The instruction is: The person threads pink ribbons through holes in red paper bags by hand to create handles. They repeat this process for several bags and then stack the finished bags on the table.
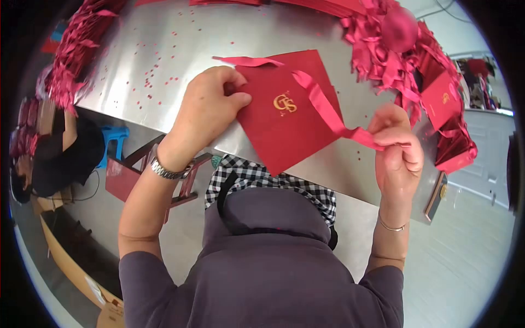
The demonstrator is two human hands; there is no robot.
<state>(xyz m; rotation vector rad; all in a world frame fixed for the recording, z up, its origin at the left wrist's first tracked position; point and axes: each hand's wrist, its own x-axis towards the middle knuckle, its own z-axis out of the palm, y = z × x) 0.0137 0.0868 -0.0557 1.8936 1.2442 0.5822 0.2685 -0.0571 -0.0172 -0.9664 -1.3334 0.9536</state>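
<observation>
A red paper bag (273, 136) with a gold monogram lies tilted over the front edge of the metal table. My left hand (210, 101) pinches its upper left side between thumb and fingers. Across the bag's upper right runs a pinkish-red ribbon (320, 104), whose other tail sticks out past the left hand at the top. My right hand (396, 142) is closed on the ribbon's right end, off to the right of the bag, and draws it out in a slack line. How the ribbon joins the bag is not clear.
Small red paper dots are scattered over the metal table (126, 60). Piles of ribboned red bags stand at the left (82, 49) and right (443, 98). At the lower left are a blue stool (114, 143), a dark red wooden stool (128, 177) and another person (68, 147).
</observation>
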